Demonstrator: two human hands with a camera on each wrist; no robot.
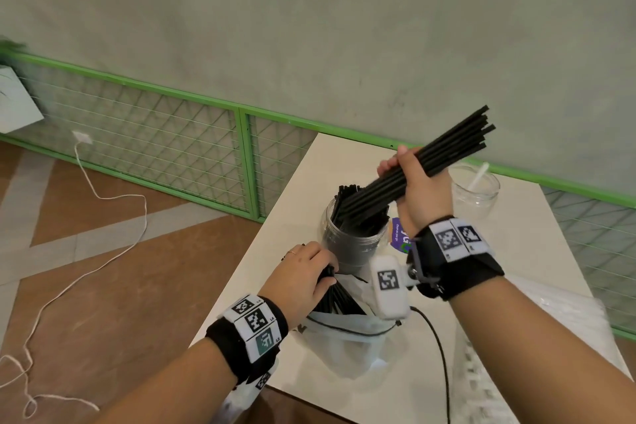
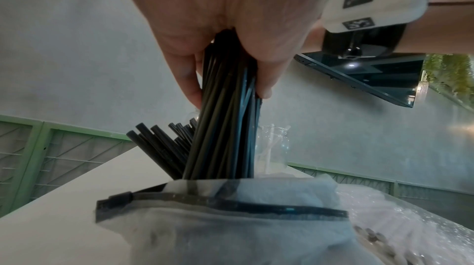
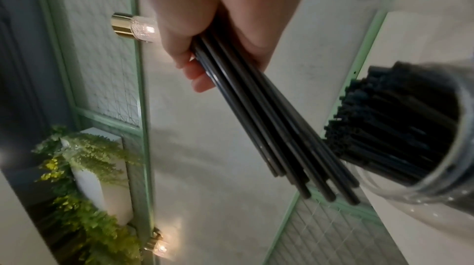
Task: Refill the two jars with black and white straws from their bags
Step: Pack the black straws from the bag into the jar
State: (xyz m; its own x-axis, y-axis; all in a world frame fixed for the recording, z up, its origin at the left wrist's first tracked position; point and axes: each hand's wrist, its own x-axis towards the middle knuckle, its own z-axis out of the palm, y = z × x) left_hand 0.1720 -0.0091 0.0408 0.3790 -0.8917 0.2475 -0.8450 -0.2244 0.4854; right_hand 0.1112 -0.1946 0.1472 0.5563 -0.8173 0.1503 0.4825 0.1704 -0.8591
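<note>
Right, my right hand [image 1: 421,189] has its fingers [image 3: 197,74] curled tight round a bundle of thin black plastic straws [image 1: 444,162], held slanted in the air, its lower ends just above the mouth of the clear plastic jar already packed with black straws [image 1: 354,237]. Down at my left hand [image 1: 303,272], fingers and thumb [image 2: 264,79] are clamped on a second clutch of black straws [image 2: 225,137] that stands in the open frosted zip bag with a black slider seal [image 2: 231,218]. That bag sits on the white tabletop [image 1: 537,251], just in front of the full jar. Further back on the right I see a second clear jar [image 1: 476,193], with a single white straw [image 1: 479,175] leaning inside. A crinkly clear bag [image 1: 550,337] lies by my right forearm; I can't make out its contents.
</note>
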